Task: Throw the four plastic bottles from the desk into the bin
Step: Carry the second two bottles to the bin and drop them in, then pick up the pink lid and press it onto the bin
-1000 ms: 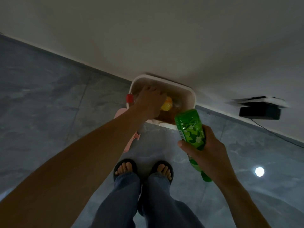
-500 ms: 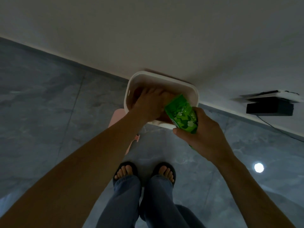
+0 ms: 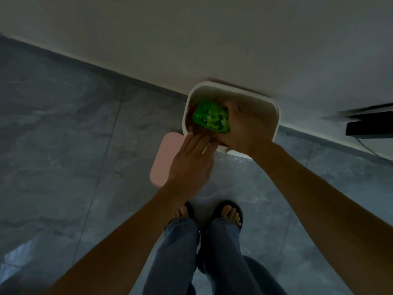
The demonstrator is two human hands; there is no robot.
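A white bin stands on the floor against the wall. My right hand is over the bin's mouth, shut on a green plastic bottle that points down into the bin. My left hand is just outside the bin's near rim, fingers together and stretched flat, holding nothing. Something dark red shows at the bin's left inner wall beside the bottle; the rest of the bin's inside is hidden by my right hand.
A pink lid-like object lies on the grey tiled floor left of the bin. My feet in black sandals stand just before it. A black box with a cable sits by the wall at right.
My left hand has let go of the red-capped bottle and drawn back out of the bin. My right hand has carried the green bottle over and into the bin's mouth.
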